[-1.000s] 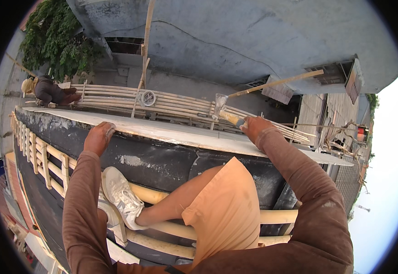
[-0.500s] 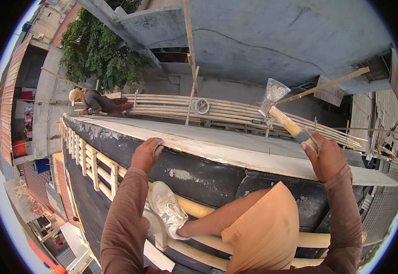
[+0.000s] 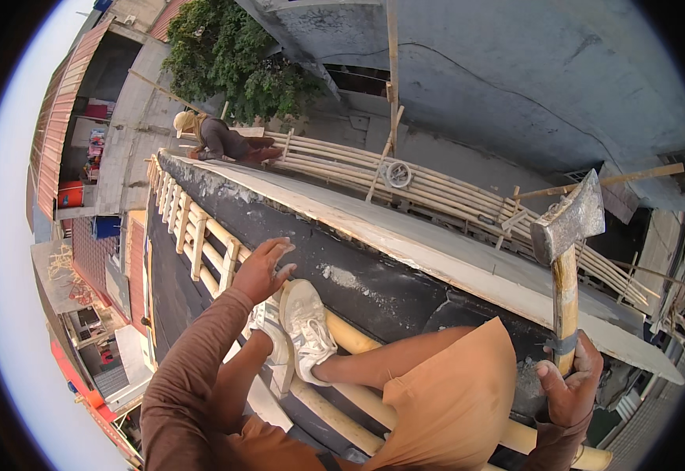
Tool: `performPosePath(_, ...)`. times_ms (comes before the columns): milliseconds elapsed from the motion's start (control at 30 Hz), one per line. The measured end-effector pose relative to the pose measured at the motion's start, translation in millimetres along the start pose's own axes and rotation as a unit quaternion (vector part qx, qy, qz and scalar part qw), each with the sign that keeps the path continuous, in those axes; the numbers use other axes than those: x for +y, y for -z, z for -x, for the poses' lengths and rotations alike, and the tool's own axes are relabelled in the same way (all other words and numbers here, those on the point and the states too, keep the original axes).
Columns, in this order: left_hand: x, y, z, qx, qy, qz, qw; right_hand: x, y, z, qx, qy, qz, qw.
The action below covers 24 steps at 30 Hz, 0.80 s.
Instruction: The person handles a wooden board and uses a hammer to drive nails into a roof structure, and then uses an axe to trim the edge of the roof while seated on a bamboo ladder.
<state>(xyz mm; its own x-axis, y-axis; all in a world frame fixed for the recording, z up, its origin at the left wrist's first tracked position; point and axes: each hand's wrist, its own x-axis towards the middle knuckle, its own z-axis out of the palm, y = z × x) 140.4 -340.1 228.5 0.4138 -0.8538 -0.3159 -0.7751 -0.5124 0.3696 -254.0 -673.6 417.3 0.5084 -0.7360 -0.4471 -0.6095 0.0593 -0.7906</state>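
The right hand (image 3: 575, 385) is holding an axe (image 3: 564, 271) low on its handle (image 3: 565, 306). The left hand (image 3: 259, 272), fingers (image 3: 280, 250) spread apart, is hovering near a white shoe (image 3: 304, 318).

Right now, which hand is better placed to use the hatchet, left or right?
Probably the right hand: it's wrapped around the handle of the hatchet, with the metal head at the far end. The left hand looks empty, its fingers apart, farther from the hatchet.
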Motion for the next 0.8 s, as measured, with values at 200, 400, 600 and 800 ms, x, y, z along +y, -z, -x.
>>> performPosePath(200, 96.0, 56.9, 39.6, -0.186, -0.045, 0.036, 0.981, -17.0, -7.3, 18.6, -0.096, 0.031, -0.032, 0.994)
performPosePath(400, 230.6, 142.1, 121.0, -0.19, -0.091, 0.084, 0.974, -46.6, -38.4, 34.1, -0.161, 0.073, -0.133, 0.975)
performPosePath(600, 305.5, 152.1, 216.2, -0.005, 0.025, 0.403, 0.915, -60.7, -94.8, 46.9, -0.316, 0.078, -0.147, 0.934)
performPosePath(800, 355.0, 95.3, 236.3, 0.231, 0.184, 0.639, 0.71, -67.6, -106.7, 108.7, -0.462, 0.276, -0.084, 0.838)
